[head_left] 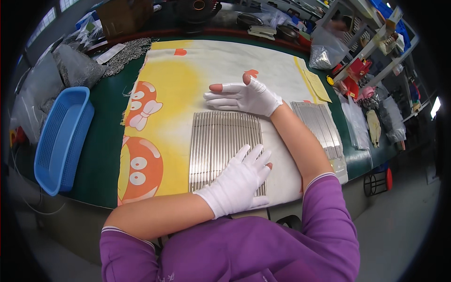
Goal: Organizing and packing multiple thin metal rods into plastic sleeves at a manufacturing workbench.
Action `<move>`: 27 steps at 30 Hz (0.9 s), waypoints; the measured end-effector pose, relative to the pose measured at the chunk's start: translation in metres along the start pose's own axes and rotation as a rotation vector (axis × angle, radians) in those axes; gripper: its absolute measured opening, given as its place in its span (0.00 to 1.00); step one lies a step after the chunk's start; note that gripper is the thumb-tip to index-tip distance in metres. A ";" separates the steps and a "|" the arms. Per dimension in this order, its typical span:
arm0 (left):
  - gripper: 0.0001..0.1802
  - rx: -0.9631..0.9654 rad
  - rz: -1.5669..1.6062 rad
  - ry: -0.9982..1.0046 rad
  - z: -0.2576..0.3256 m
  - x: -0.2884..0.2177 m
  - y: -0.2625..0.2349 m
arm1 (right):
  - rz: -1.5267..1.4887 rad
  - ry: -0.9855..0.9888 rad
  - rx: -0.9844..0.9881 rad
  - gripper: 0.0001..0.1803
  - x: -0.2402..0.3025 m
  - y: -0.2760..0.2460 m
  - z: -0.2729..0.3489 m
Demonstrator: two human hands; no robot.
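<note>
Many slim, shiny metal rods [211,145] lie side by side in a flat row on a printed cloth [178,103]. My left hand [237,181], in a white glove, rests flat over the near right part of the row with its fingers stretched out. Beyond the far ends of the rods is my right hand [246,97], gloved too, with thumb and index tip bare. Its thumb points up and its fingers reach leftward, holding nothing. To the right, past my right forearm, a second row of similar rods [317,127] lies on the cloth.
A blue plastic basket [63,141] stands on the green table [103,136] at the left. Behind it are plastic bags [77,66] and a heap of small metal parts [127,56]. A yellow paper [317,84] and more bags [354,122] lie at the right, beside a shelf rack [399,61].
</note>
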State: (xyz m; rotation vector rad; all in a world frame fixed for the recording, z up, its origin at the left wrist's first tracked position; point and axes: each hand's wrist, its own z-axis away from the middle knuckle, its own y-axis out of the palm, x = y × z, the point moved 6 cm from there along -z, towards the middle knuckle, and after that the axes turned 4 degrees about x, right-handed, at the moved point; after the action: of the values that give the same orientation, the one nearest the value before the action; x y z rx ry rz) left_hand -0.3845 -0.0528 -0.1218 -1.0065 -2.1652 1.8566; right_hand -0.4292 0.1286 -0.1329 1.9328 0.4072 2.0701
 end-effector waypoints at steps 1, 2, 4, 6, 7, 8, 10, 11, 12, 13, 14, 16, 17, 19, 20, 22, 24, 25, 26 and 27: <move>0.39 0.004 0.010 0.002 0.000 0.000 0.000 | -0.028 -0.029 0.001 0.52 0.001 0.001 -0.005; 0.39 0.004 0.013 0.000 -0.001 -0.001 0.000 | -0.008 -0.025 0.022 0.53 0.000 0.004 -0.011; 0.40 0.004 0.005 -0.005 0.000 0.000 -0.003 | 0.121 -0.033 0.112 0.52 -0.004 0.014 -0.021; 0.40 0.008 0.013 -0.007 0.000 0.000 -0.002 | 0.040 -0.004 0.128 0.51 -0.007 0.008 -0.022; 0.40 0.011 0.021 -0.006 0.000 0.001 -0.001 | 0.032 -0.007 0.142 0.51 -0.007 0.008 -0.023; 0.40 0.009 0.010 -0.009 0.001 0.001 0.000 | 0.023 -0.010 0.156 0.51 -0.006 0.008 -0.024; 0.40 0.021 0.010 -0.012 0.000 0.001 0.000 | -0.017 -0.010 0.134 0.51 -0.008 0.009 -0.031; 0.40 0.032 0.007 -0.011 0.000 0.000 0.000 | -0.055 -0.013 0.109 0.51 -0.008 0.009 -0.034; 0.40 0.036 0.011 -0.011 0.001 0.001 0.001 | 0.070 0.002 0.144 0.51 -0.008 0.015 -0.034; 0.40 0.026 0.006 -0.014 0.001 0.001 0.000 | 0.065 0.002 0.142 0.51 -0.009 0.016 -0.035; 0.40 0.017 0.001 -0.017 0.003 0.001 0.000 | 0.062 0.007 0.150 0.51 -0.011 0.017 -0.036; 0.40 0.017 -0.003 -0.020 0.002 0.001 0.001 | 0.064 0.014 0.163 0.50 -0.010 0.017 -0.038; 0.39 0.019 -0.007 -0.022 0.002 0.001 0.001 | 0.054 0.004 0.164 0.50 -0.009 0.017 -0.039; 0.39 0.014 -0.002 -0.018 0.002 0.001 0.002 | 0.039 -0.006 0.162 0.49 -0.008 0.021 -0.041; 0.39 0.008 0.002 -0.012 0.002 0.001 0.003 | 0.061 -0.003 0.147 0.49 -0.007 0.022 -0.043; 0.39 0.015 0.013 -0.013 0.002 0.000 0.001 | 0.162 -0.027 0.169 0.49 -0.009 0.025 -0.047; 0.39 0.022 0.024 -0.010 0.001 -0.001 0.000 | 0.131 -0.021 0.163 0.49 -0.009 0.024 -0.047; 0.39 0.029 0.016 -0.014 0.001 -0.001 0.000 | 0.104 -0.010 0.162 0.49 -0.008 0.023 -0.046; 0.39 0.035 0.008 -0.016 0.000 -0.001 0.000 | 0.102 -0.015 0.154 0.49 -0.006 0.022 -0.042; 0.39 0.033 0.005 -0.016 0.001 -0.001 -0.001 | 0.090 -0.022 0.106 0.50 -0.001 0.021 -0.037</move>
State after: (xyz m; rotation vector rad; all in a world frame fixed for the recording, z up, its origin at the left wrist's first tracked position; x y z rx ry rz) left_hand -0.3849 -0.0542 -0.1212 -0.9952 -2.1358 1.9021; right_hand -0.4665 0.1085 -0.1282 2.0688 0.4416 2.1206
